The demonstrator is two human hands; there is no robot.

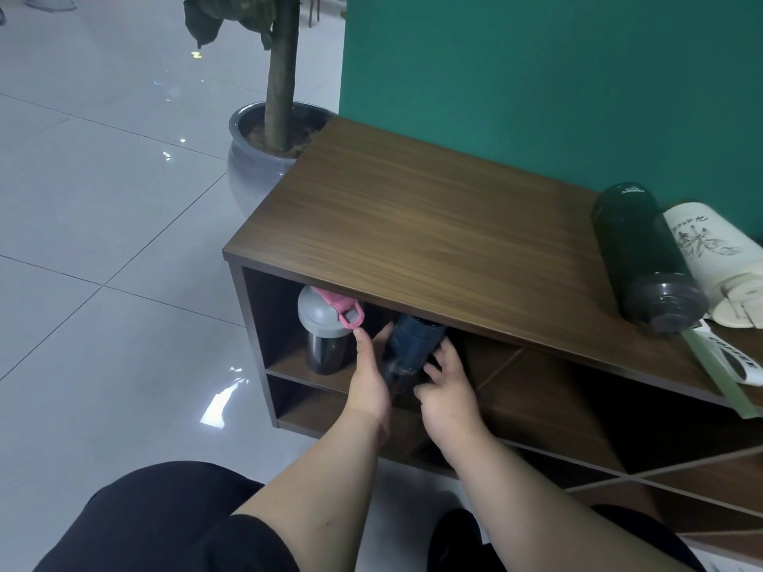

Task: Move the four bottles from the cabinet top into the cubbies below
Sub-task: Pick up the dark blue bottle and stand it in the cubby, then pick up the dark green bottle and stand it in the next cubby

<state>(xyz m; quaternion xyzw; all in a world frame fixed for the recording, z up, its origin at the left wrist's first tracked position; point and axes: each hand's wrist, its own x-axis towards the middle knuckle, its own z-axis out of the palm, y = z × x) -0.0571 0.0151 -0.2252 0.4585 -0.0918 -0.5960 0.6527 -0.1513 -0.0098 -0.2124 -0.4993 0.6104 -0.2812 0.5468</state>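
A dark blue bottle [413,348] stands in the upper left cubby of the brown cabinet [433,241], its top hidden under the cabinet top. My left hand [369,375] and my right hand [448,386] grip it from both sides. To its left in the same cubby stands a dark bottle with a grey lid and pink strap [328,328]. On the cabinet top at the right lie a dark green bottle [644,258] and a cream bottle with dark print [718,262], side by side.
A flat green and white object [731,365] lies on the cabinet top's front right edge. A potted tree in a grey pot [256,167] stands left of the cabinet. A green wall [536,76] is behind. Lower and right-hand cubbies show wood only.
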